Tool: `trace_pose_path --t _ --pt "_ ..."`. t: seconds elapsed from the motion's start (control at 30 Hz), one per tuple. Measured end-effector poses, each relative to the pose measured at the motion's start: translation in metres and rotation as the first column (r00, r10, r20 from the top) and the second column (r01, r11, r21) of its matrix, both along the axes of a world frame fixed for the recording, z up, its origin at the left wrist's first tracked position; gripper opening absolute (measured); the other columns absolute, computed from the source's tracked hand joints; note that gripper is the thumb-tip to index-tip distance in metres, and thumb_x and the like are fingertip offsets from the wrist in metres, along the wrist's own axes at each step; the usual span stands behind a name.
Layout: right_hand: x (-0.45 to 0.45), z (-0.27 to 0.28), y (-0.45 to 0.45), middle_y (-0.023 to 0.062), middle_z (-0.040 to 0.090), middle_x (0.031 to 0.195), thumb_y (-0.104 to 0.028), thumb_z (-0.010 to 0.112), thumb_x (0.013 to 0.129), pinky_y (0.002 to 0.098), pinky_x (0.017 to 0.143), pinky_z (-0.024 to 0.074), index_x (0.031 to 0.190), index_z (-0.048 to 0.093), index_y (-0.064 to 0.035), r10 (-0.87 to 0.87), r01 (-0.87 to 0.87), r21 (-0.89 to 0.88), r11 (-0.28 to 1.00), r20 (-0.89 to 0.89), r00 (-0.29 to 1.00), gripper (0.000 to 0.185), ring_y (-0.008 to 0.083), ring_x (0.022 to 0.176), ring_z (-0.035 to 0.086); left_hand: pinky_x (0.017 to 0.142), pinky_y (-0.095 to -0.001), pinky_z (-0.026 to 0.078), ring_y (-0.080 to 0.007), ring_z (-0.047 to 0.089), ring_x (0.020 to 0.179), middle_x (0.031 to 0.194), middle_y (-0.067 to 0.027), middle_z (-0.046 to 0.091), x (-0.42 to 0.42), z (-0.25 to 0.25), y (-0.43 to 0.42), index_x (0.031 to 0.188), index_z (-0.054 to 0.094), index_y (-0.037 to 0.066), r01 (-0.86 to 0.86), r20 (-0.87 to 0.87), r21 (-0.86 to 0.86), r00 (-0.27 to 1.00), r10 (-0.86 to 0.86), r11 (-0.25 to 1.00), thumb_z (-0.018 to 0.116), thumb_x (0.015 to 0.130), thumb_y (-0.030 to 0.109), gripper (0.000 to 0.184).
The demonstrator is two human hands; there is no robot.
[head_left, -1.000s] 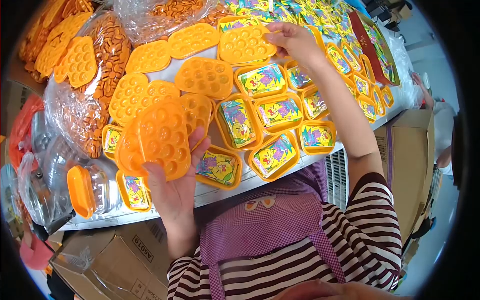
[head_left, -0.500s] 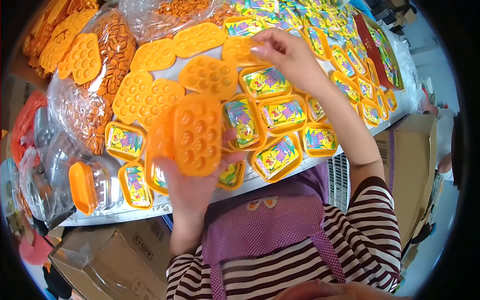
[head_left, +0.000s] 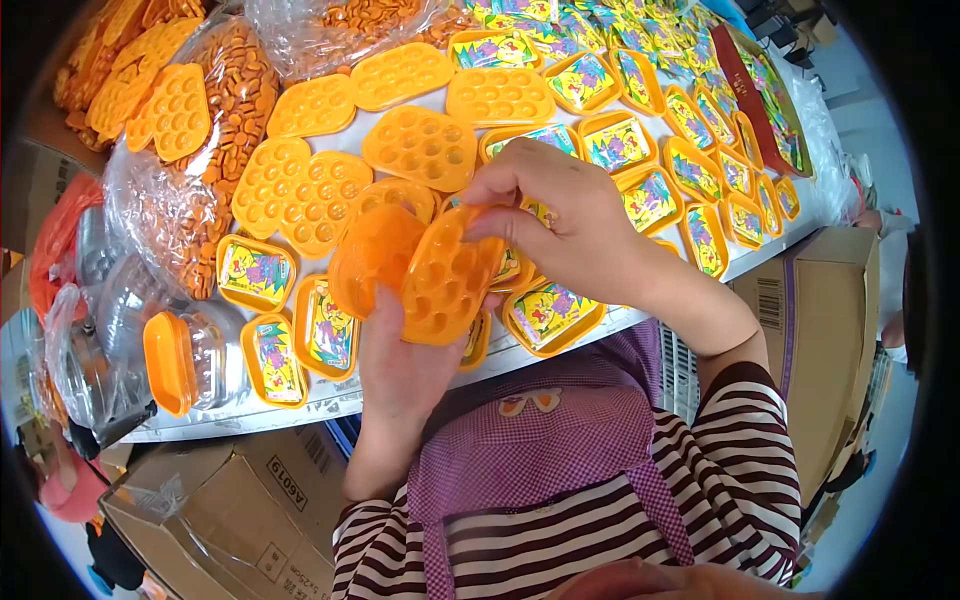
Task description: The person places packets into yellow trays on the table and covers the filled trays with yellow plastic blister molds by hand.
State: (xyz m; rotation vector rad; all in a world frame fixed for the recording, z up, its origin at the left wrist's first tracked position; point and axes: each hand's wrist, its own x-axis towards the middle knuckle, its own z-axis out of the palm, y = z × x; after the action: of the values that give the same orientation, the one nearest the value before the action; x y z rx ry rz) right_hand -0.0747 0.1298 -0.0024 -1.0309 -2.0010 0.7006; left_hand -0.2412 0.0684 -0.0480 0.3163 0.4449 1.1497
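Right hand (head_left: 568,212) came nearer, pinching one tray (head_left: 448,285) — left hand (head_left: 408,370) clasps at least another.

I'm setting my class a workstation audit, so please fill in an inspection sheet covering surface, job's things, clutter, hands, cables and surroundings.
Surface: pale table, mostly covered.
Job's things: dimpled orange pieces in hand, others lying flat on the table; orange trays holding printed packets.
Clutter: clear bag of small orange items towards the left; red bag at the far left; heaped packets along the back.
Hands: left hand supports dimpled pieces; right hand grips the upper edge of one.
Cables: nothing seen clearly.
Surroundings: cardboard boxes at the right and below the table's front edge; a pink-clothed person partly visible at the left.
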Motion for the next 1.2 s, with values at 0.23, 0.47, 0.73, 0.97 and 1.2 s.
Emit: trace_pose_path --t 0.23,0.47,0.73,0.97,1.2 --pt "0.014 -0.007 0.005 0.0064 0.06 0.076 0.004 0.067 0.069 0.0299 0.063 0.046 0.08 0.061 -0.0025 0.167 -0.159 0.087 0.983 -0.092 0.982 0.014 0.0212 0.071 0.057 0.083 -0.0456 0.045 -0.034 0.051 0.109 0.131 -0.0182 0.041 -0.007 0.001 0.001 0.142 0.016 0.012 0.153 -0.133 0.107 0.981 -0.138 0.982 0.054 0.083 0.049 0.079" --pt "0.004 -0.012 -0.003 0.0081 0.063 0.084 0.003 0.069 0.068 0.0306 0.069 0.0489 0.086 0.063 -0.003 0.069 -0.054 0.182 0.982 -0.075 0.995 0.019 0.0231 0.079 0.061 0.079 -0.0347 0.047 -0.0291 0.055 0.105 0.124 -0.0151 0.048 -0.004 0.0 -0.003 0.138 0.021 0.004 0.087 -0.214 0.126 0.975 -0.058 0.988 0.065 0.077 0.026 0.078" --pt "-0.002 -0.018 -0.012 0.0086 0.063 0.088 0.006 0.069 0.068 0.0298 0.069 0.0491 0.087 0.063 -0.0029 -0.001 0.024 0.152 0.988 -0.149 0.989 0.022 0.0225 0.081 0.061 0.082 -0.0345 0.045 -0.0246 0.051 0.108 0.126 -0.0111 0.046 0.002 0.006 -0.005 0.141 0.019 0.006 0.012 -0.284 0.164 0.958 0.036 0.986 0.065 0.076 0.024 0.081" --pt "-0.007 -0.022 -0.016 0.0064 0.061 0.087 0.007 0.068 0.068 0.0311 0.071 0.0483 0.087 0.061 -0.005 -0.041 0.063 0.089 0.994 -0.234 0.971 0.023 0.0225 0.084 0.059 0.087 -0.0353 0.041 -0.0229 0.046 0.114 0.13 -0.0086 0.04 0.002 0.005 -0.017 0.143 0.012 0.009 -0.029 -0.351 -0.004 0.936 0.026 1.0 0.066 0.075 0.027 0.089" --pt "-0.012 -0.023 -0.023 0.0046 0.058 0.088 0.005 0.068 0.069 0.033 0.075 0.0465 0.087 0.059 -0.007 -0.069 0.075 0.009 0.997 -0.307 0.949 0.024 0.0234 0.089 0.056 0.104 -0.0402 0.028 -0.0241 0.035 0.126 0.137 -0.0095 0.034 -0.006 -0.02 -0.026 0.139 0.021 0.004 -0.032 -0.405 0.096 0.912 0.068 0.995 0.053 0.085 0.029 0.068"
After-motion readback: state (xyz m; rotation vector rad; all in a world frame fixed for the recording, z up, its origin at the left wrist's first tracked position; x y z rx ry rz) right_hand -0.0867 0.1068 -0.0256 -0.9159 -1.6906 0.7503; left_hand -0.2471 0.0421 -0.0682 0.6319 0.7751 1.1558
